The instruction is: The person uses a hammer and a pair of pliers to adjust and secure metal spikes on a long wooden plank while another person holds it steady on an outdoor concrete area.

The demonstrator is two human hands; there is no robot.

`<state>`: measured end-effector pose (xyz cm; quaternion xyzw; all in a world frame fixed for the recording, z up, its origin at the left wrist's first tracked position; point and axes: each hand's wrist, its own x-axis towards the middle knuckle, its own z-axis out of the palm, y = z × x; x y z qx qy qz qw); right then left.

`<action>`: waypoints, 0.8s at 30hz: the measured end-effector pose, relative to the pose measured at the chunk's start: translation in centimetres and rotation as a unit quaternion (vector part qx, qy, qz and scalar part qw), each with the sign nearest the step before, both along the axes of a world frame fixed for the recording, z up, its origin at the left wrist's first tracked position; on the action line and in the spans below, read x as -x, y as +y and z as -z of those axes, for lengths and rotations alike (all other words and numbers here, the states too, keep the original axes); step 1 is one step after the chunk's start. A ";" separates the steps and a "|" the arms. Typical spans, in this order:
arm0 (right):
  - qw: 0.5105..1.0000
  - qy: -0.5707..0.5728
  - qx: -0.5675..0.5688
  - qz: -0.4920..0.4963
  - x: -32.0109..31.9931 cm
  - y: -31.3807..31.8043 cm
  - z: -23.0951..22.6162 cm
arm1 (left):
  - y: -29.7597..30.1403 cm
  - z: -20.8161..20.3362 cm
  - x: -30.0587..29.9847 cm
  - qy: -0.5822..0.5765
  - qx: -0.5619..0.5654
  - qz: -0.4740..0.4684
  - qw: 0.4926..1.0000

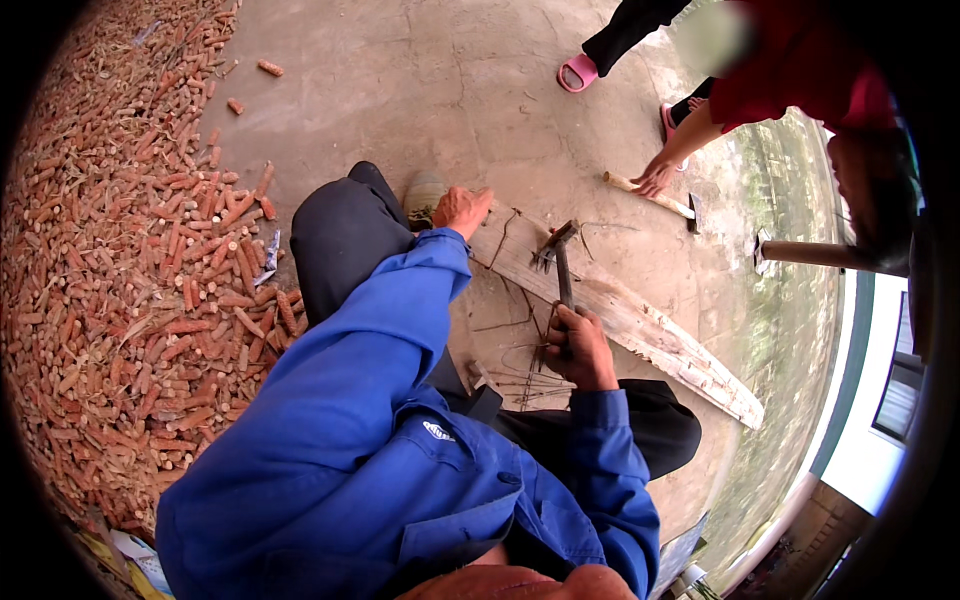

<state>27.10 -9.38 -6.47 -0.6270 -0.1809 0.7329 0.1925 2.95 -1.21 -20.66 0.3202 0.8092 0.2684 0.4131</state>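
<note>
A long, weathered wooden plank (650,325) lies slanted on the ground in front of me, its right end splintered. My left hand (463,212) is closed at the plank's far left end, beside my shoe. In my right hand (580,348) is the handle of a claw hammer (563,270), fingers wrapped round it. The hammer's head rests over the plank, its claw toward the wood. Whether the claw grips a nail is too small to tell. Thin bent wires or twigs (520,375) lie by the plank's near side.
A big heap of corn cobs (130,300) covers the ground on my left. At the far right, a person in red and pink slippers bends down, one hand (657,178) at a wooden-handled hammer (692,212). Another wooden-handled tool (810,253) is further right.
</note>
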 end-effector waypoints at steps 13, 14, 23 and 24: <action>0.754 -0.434 -0.310 -0.383 1.0 -0.8 3.6 | 0.7 0.3 -0.1 0.057 0.012 -0.005 0.998; 0.719 -0.418 -0.345 -0.435 1.4 -0.5 3.4 | 0.7 -0.2 0.0 0.057 0.021 -0.009 0.998; 0.814 -0.398 -0.315 -0.284 -1.5 -2.0 4.9 | 0.7 -0.2 0.1 0.062 0.029 -0.006 0.998; 0.816 -0.390 -0.317 -0.287 -2.3 -2.0 4.7 | 0.7 0.1 0.1 0.061 0.028 -0.006 0.998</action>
